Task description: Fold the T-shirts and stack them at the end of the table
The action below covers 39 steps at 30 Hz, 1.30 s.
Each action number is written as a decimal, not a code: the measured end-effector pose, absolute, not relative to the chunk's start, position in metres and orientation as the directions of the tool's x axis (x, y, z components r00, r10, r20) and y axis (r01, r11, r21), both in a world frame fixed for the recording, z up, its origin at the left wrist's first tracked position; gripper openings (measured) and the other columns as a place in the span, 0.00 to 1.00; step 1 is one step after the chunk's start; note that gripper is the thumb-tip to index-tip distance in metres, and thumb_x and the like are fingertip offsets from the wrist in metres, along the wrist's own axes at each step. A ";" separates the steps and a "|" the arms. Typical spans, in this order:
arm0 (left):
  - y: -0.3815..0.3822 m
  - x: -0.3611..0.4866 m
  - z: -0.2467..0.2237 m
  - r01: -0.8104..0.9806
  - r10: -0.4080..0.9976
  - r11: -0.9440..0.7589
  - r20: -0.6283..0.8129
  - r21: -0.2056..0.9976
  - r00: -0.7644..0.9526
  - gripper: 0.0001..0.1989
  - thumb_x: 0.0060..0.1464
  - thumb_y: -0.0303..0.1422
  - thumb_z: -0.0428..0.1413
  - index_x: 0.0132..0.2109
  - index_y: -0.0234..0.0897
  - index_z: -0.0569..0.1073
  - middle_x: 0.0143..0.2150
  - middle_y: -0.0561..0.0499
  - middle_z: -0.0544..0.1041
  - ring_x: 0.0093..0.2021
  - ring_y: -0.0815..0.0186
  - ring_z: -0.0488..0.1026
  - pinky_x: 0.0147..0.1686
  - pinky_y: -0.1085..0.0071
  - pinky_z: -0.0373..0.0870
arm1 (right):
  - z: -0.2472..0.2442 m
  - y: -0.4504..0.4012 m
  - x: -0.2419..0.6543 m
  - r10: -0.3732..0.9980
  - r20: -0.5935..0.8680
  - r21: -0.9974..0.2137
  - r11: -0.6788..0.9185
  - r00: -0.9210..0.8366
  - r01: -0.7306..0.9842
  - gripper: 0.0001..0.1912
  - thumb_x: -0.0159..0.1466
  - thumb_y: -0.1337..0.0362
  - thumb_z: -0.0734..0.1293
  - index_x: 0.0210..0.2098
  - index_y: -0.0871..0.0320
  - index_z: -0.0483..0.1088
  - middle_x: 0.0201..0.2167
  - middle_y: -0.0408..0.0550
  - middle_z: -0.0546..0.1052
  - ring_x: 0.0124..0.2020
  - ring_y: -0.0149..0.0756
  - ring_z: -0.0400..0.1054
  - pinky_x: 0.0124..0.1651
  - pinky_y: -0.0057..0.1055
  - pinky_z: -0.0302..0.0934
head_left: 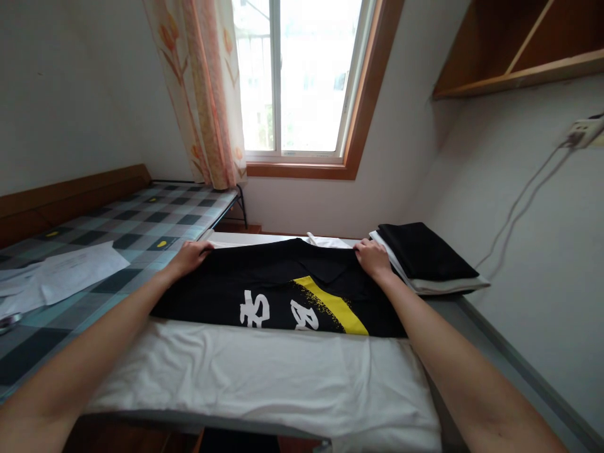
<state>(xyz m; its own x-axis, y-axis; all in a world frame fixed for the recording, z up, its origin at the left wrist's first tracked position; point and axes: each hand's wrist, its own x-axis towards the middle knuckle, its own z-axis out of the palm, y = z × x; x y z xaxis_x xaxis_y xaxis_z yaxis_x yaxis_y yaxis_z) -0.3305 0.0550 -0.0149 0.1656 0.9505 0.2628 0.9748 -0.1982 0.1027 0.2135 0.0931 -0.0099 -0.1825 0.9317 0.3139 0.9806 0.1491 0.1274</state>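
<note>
A black T-shirt with white lettering and a yellow stripe lies folded into a wide band across a white cloth on a table. My left hand is closed on the shirt's far left corner. At the far right corner, my right hand grips the same edge, its fingers partly hidden. The shirt's near edge lies straight along the white cloth. Just beyond my right hand is a stack of folded clothes, black on top with white and grey layers beneath.
To the left stands a bed with a checked cover, with papers on it. A curtain hangs by the window. A wooden shelf and a socket with a dangling cord are on the right wall.
</note>
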 end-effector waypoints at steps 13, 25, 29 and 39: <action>0.029 -0.300 -0.024 0.992 0.969 -0.121 0.212 -0.038 0.127 0.17 0.55 0.31 0.47 0.44 0.39 0.79 0.48 0.42 0.79 0.49 0.53 0.75 0.50 0.60 0.69 | -0.010 0.075 0.210 0.961 0.214 0.131 0.148 -0.174 0.980 0.17 0.67 0.66 0.57 0.47 0.59 0.75 0.47 0.56 0.77 0.47 0.43 0.69 0.48 0.37 0.55; -0.051 -0.363 -0.018 0.910 0.886 -0.413 0.215 -0.038 0.411 0.18 0.60 0.37 0.44 0.43 0.44 0.77 0.41 0.46 0.80 0.43 0.56 0.75 0.47 0.59 0.68 | -0.032 0.005 0.283 0.792 0.327 0.145 0.498 -0.516 0.855 0.14 0.66 0.67 0.58 0.44 0.58 0.75 0.42 0.53 0.76 0.46 0.43 0.66 0.51 0.36 0.54; -0.064 -0.350 -0.030 0.889 0.871 -0.452 0.174 -0.078 0.459 0.14 0.57 0.34 0.47 0.42 0.43 0.77 0.42 0.46 0.78 0.43 0.56 0.75 0.47 0.60 0.68 | -0.040 0.006 0.284 0.814 0.295 0.127 0.487 -0.501 0.864 0.14 0.65 0.68 0.60 0.44 0.58 0.75 0.42 0.53 0.76 0.46 0.43 0.67 0.52 0.36 0.57; -0.073 -0.283 -0.026 0.897 0.881 -0.439 0.215 0.039 0.422 0.26 0.56 0.50 0.52 0.59 0.46 0.71 0.61 0.45 0.69 0.59 0.53 0.67 0.58 0.58 0.62 | -0.026 -0.025 0.240 0.831 0.331 0.090 0.443 -0.446 0.892 0.21 0.65 0.64 0.60 0.57 0.57 0.69 0.56 0.56 0.70 0.57 0.46 0.61 0.57 0.41 0.54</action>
<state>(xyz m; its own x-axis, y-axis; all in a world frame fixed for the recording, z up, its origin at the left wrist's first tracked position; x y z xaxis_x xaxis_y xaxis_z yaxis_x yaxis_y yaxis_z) -0.2833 -0.0726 -0.0264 0.4220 0.8807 0.2151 0.8974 -0.4395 0.0386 0.2396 -0.0247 -0.0262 -0.4465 0.8312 0.3313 0.8919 0.4432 0.0901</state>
